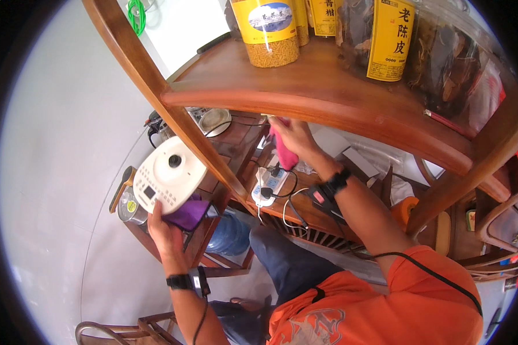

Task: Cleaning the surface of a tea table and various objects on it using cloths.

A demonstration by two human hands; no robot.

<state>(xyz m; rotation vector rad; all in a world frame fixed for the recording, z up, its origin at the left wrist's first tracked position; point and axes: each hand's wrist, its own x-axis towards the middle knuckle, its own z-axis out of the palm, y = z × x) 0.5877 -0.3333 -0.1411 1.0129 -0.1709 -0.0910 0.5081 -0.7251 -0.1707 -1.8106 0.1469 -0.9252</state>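
Note:
My left hand [164, 228] grips the near edge of a white electric kettle base [170, 174] with a control panel and a round black connector, tilted above a small wooden table [237, 131]. A purple cloth [190, 213] lies beneath it. My right hand [293, 136] holds a pink cloth [285, 151] under the upper shelf, with a dark cord close by. Just below that cloth a white power strip [270, 185] with black plugs lies on a wooden surface.
A curved wooden shelf [267, 97] with a jar of grain [272, 54] overhangs my right arm. Its slanted post crosses between my hands. A clear container [131, 207] stands at the table's left edge. A blue water bottle [228, 235] is underneath. Loose cables lie near the power strip.

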